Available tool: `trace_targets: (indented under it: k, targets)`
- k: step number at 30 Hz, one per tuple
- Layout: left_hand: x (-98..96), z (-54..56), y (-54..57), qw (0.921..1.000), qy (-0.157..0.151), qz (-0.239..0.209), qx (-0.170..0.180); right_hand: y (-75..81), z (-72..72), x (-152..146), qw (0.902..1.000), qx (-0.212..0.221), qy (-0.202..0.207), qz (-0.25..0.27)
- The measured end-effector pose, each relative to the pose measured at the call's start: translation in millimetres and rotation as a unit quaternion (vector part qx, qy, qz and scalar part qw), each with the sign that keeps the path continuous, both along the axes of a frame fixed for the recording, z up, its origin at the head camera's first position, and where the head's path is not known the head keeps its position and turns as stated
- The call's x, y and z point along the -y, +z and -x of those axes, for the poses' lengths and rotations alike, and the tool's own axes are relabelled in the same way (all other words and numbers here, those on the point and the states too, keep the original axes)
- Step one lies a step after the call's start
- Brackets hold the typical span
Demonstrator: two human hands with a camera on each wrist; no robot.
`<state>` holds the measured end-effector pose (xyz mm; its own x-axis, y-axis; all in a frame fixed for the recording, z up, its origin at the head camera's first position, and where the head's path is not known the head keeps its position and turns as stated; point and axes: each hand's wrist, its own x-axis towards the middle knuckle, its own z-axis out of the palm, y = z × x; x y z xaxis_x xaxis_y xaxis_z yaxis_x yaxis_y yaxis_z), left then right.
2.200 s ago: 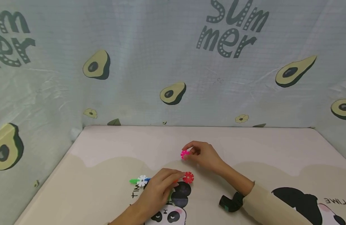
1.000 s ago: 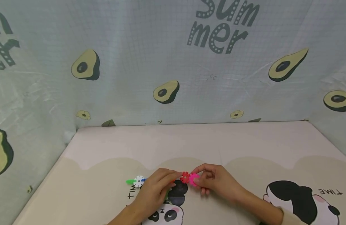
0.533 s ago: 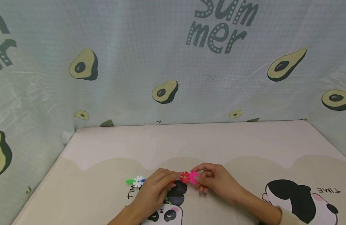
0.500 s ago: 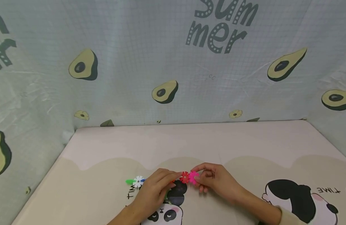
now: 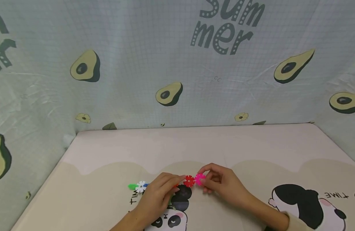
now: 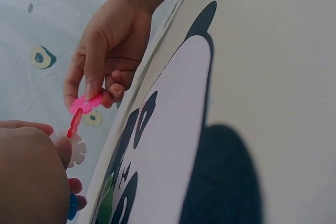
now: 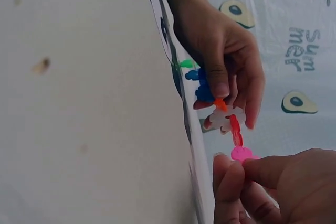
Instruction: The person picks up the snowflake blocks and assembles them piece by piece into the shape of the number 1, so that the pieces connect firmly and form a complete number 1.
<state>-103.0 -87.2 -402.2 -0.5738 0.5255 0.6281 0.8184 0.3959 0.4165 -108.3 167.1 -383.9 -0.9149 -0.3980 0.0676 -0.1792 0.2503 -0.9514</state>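
My left hand (image 5: 157, 199) grips a chain of notched plastic building discs. A green disc (image 5: 132, 186) and a white disc (image 5: 141, 186) stick out on its left. Blue discs (image 7: 204, 92), an orange disc (image 7: 221, 104) and a clear whitish disc (image 7: 219, 121) show by its fingers in the right wrist view. At the chain's right end is a red disc (image 5: 189, 181). My right hand (image 5: 226, 186) pinches a pink disc (image 5: 199, 179) between thumb and finger. The pink edge meets the red one; how deeply they are slotted I cannot tell. My left fingers hide the chain's middle.
Beneath the hands lies a pale table mat (image 5: 108, 205) with printed panda figures (image 5: 174, 221) and dog figures (image 5: 304, 203). A light curtain (image 5: 131, 64) printed with avocados closes off the back and sides.
My right hand has brought the pink disc from farther back down to the red disc, and lately lifted and tilted it slightly. My left hand keeps its grip on the chain.
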Motion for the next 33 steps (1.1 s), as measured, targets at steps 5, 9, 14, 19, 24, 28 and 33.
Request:
trace_targets:
  k: [5, 9, 14, 19, 24, 28, 33]
  targets:
    - [-0.3, -0.6, -1.0, 0.9999, 0.008, 0.005, 0.006, -2.1, -1.3, 0, 0.9994, -0.032, 0.008, 0.003]
    - [-0.1, -0.3, -1.4, 1.0000, 0.002, 0.005, -0.005, -4.7, -1.6, 1, 0.9988, -0.044, 0.015, 0.013]
    - [0.2, 0.5, -1.0, 0.9997, -0.012, 0.009, -0.021, -8.1, -2.6, 3, 0.9977, -0.061, 0.021, 0.019]
    - [0.4, 0.1, -0.1, 0.9998, -0.017, 0.006, -0.007, -10.3, -3.4, 6, 0.9969, -0.076, 0.013, 0.016]
    - [-0.4, -0.5, 0.2, 0.9998, -0.018, -0.005, -0.005, -11.4, -4.1, 8, 0.9965, -0.080, 0.013, 0.020]
    - [-0.2, -1.9, 0.5, 0.9996, -0.016, -0.012, 0.021, -12.1, -3.9, 8, 0.9961, -0.081, 0.015, 0.033]
    - [-0.3, -0.7, -0.4, 0.9993, -0.028, -0.024, 0.010, -13.3, -3.7, 7, 0.9934, -0.099, 0.027, 0.051]
